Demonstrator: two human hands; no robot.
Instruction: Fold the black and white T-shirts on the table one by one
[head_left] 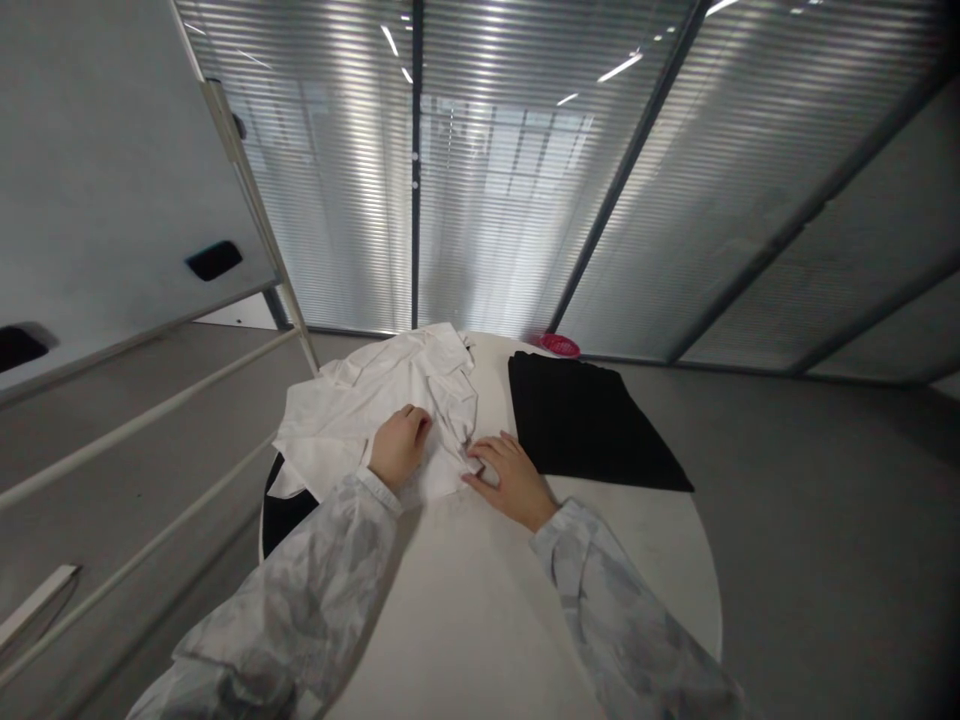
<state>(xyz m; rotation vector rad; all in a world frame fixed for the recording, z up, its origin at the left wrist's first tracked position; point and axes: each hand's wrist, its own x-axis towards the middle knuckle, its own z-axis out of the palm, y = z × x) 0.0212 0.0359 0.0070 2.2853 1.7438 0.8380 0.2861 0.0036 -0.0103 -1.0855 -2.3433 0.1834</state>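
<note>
A crumpled white garment [360, 385] lies spread over the left part of the round white table [480, 620]; its exact kind cannot be told from its folds. My left hand [400, 447] rests on the middle of it, fingers curled closed on the fabric. At the garment's right edge, my right hand [514, 480] has its fingers and thumb bent round a bunched bit of the cloth. Just beyond that hand lies a flat, neatly folded black cloth [592, 420], apart from the white one. Beneath the white garment's lower left side, more black fabric [289, 510] shows.
A pink mesh basket [559, 345] is at the table's far edge. Ribbed translucent panels [510, 200] with dark frames stand behind. On the left are a pale metal frame [150, 415] and a large white board [112, 160] with dark slots.
</note>
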